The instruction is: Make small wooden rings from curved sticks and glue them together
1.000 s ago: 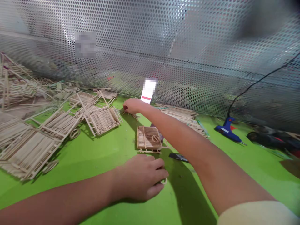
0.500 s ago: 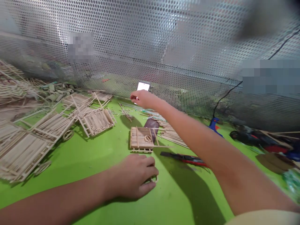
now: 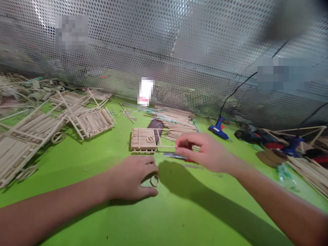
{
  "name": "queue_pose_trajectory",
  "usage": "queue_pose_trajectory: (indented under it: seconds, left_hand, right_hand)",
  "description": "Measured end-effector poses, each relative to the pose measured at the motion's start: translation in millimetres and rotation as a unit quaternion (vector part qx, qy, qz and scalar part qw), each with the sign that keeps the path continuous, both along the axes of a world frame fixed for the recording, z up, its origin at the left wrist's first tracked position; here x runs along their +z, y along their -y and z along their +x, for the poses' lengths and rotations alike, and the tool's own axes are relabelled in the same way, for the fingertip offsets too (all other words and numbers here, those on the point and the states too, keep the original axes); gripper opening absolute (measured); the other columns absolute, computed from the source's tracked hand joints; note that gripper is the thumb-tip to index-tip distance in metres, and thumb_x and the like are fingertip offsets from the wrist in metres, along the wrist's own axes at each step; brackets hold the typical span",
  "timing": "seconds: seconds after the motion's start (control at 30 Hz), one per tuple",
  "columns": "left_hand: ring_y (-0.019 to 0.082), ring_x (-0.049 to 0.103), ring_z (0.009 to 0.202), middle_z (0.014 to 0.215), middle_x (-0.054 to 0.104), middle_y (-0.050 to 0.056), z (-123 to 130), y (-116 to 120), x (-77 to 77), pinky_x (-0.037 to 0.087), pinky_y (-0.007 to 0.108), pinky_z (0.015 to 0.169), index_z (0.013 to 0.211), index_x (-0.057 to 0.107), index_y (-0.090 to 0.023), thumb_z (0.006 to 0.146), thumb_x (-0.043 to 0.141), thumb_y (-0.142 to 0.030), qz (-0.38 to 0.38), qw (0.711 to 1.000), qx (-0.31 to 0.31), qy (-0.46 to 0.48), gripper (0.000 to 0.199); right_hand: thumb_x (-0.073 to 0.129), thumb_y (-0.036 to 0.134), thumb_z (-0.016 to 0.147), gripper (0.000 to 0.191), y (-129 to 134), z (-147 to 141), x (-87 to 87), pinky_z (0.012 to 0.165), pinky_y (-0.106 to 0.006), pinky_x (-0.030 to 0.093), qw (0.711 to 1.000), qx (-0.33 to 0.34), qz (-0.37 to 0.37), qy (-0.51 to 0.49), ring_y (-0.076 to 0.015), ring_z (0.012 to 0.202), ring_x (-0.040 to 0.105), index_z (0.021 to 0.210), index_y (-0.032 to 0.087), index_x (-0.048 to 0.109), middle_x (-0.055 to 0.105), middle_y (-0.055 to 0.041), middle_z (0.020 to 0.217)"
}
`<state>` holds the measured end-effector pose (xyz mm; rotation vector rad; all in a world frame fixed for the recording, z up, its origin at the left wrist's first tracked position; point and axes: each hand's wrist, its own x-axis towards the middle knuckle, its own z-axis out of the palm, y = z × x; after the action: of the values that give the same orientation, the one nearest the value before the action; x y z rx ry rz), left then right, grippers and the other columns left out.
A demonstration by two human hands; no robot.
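Observation:
My left hand (image 3: 134,177) rests low over the green table, thumb and fingers apart around a small wooden ring (image 3: 154,181). The ring lies between thumb and index finger; whether they touch it I cannot tell. My right hand (image 3: 201,150) is closed in a pinch over the utility knife (image 3: 174,155), its fingertips by the end of a cart's long stick. Whatever is in the pinch is too small to make out. That small stick-built cart (image 3: 138,139) lies beyond my left hand, with a spoked wooden wheel (image 3: 150,139) on top.
Larger stick models (image 3: 93,123) crowd the left side. Thin sticks (image 3: 179,124) lie behind the cart by a dark brown piece (image 3: 155,125). A blue glue gun (image 3: 219,130) stands at right, its cord rising along the perforated metal sheet (image 3: 115,51). A phone (image 3: 146,90) leans there.
My right hand has come back from the phone to above the knife. My left thumb and fingers have spread apart around the ring. The view has shifted slightly.

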<state>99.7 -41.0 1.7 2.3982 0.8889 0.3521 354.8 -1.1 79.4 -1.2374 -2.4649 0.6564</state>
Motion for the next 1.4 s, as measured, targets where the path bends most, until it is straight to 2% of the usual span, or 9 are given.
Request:
queue_pose_trajectory:
  seconds: [0.07,0.23,0.37,0.47,0.6,0.8,0.97,1.13,1.4]
  left_hand:
    - [0.021,0.065,0.096,0.109,0.069,0.004,1.1,0.4,0.8,0.054,0.036,0.085,0.110,0.071,-0.021,0.090,0.072,-0.042,-0.005,1.000,0.003,-0.013,0.029]
    - [0.022,0.066,0.101,0.114,0.069,0.005,1.8,-1.3,0.0,0.055,0.039,0.089,0.115,0.073,-0.022,0.092,0.070,-0.036,-0.022,0.999,0.007,-0.031,0.027]
    - [0.024,0.066,0.102,0.117,0.069,0.005,1.7,-1.7,0.4,0.056,0.039,0.087,0.125,0.069,-0.023,0.091,0.072,-0.039,-0.041,0.998,0.021,-0.033,0.038]
    - [0.025,0.066,0.100,0.113,0.069,0.005,2.3,-1.1,0.5,0.055,0.039,0.084,0.118,0.070,-0.021,0.086,0.076,-0.044,-0.031,0.998,0.033,-0.047,0.039]
    - [0.023,0.066,0.097,0.107,0.069,0.003,1.4,-0.5,-2.9,0.053,0.037,0.084,0.105,0.074,-0.023,0.087,0.078,-0.043,-0.010,0.999,0.018,-0.048,0.028]
    - [0.023,0.066,0.097,0.111,0.069,0.004,-1.5,-2.1,-5.4,0.051,0.036,0.084,0.118,0.071,-0.023,0.086,0.079,-0.041,0.002,1.000,-0.009,-0.024,0.038]
    - [0.022,0.064,0.090,0.099,0.069,0.003,1.0,-0.3,-3.5,0.050,0.035,0.080,0.098,0.072,-0.020,0.085,0.080,-0.043,0.042,0.998,-0.010,-0.036,0.028]
    - [0.021,0.067,0.095,0.105,0.070,0.003,0.2,0.5,-8.5,0.051,0.033,0.083,0.108,0.075,-0.025,0.092,0.074,-0.035,0.039,0.999,-0.030,-0.003,0.019]
    - [0.021,0.068,0.094,0.105,0.071,0.004,-0.6,-0.7,-10.3,0.052,0.034,0.082,0.109,0.077,-0.025,0.094,0.071,-0.035,0.044,0.999,-0.032,-0.002,0.019]
  right_hand:
    - [0.059,0.037,0.100,0.021,18.8,6.5,-17.4,0.060,-0.029,0.051,0.999,0.036,-0.008,0.006,-0.0155,0.068,0.065,0.091,0.023,0.072,0.072,-0.0021,0.081]
    - [0.061,0.025,0.100,0.012,43.4,9.5,-60.4,0.071,-0.030,0.054,0.991,0.103,0.083,-0.016,-0.0166,0.078,0.069,0.099,0.021,0.073,0.076,-0.0039,0.089]
    - [0.060,0.020,0.101,0.011,47.2,7.9,-77.1,0.071,-0.026,0.055,0.978,0.133,0.134,-0.091,-0.0146,0.079,0.070,0.105,0.021,0.070,0.077,-0.0027,0.090]
    - [0.059,0.021,0.102,0.012,48.5,8.0,-82.6,0.066,-0.026,0.053,0.971,0.146,0.155,-0.108,-0.0137,0.075,0.070,0.108,0.022,0.069,0.077,-0.0019,0.087]
    - [0.056,0.025,0.104,0.013,50.3,6.7,-89.0,0.067,-0.027,0.051,0.967,0.165,0.161,-0.106,-0.0139,0.075,0.070,0.108,0.022,0.069,0.078,-0.0017,0.087]
    - [0.059,0.023,0.103,0.012,50.0,2.2,-89.2,0.065,-0.028,0.049,0.964,0.191,0.161,-0.097,-0.0142,0.078,0.070,0.108,0.022,0.069,0.080,-0.0017,0.093]
    - [0.060,0.025,0.102,0.012,47.4,2.7,-88.6,0.065,-0.028,0.050,0.966,0.193,0.144,-0.093,-0.0142,0.077,0.070,0.105,0.022,0.071,0.079,-0.0027,0.092]
    - [0.062,0.027,0.100,0.012,47.0,4.9,-91.3,0.064,-0.030,0.051,0.972,0.178,0.134,-0.079,-0.0142,0.075,0.070,0.103,0.022,0.074,0.078,-0.0034,0.090]
    - [0.064,0.024,0.098,0.012,48.2,6.1,-89.2,0.064,-0.029,0.049,0.980,0.164,0.099,-0.061,-0.0142,0.073,0.069,0.103,0.023,0.075,0.076,-0.0019,0.087]
